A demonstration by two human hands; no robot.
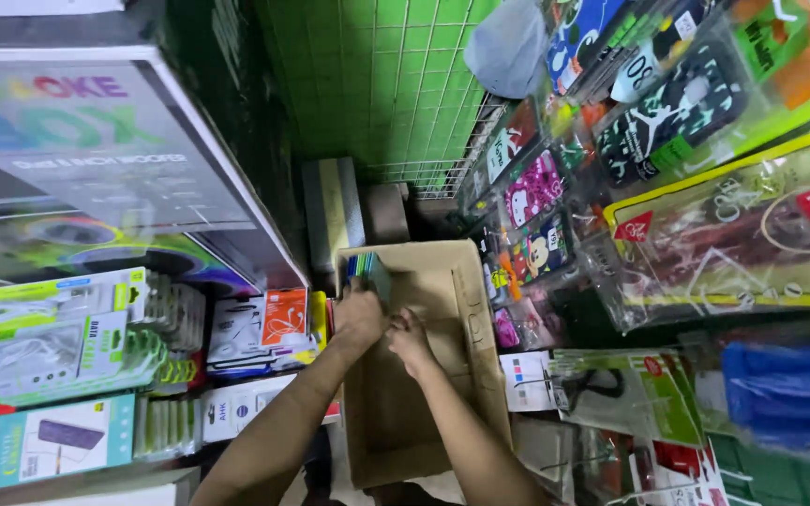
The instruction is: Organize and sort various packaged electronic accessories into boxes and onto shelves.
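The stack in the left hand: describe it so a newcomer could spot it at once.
Find the open cardboard box on the floor below the green tiled wall. At its far left corner the left hand grips a small stack of flat packs standing on edge, the only blue-green striped thing inside the plain brown box.

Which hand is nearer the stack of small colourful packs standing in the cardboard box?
Left. The left hand touches the stack of packs from just below; the right hand sits farther right and lower, inside the cardboard box.
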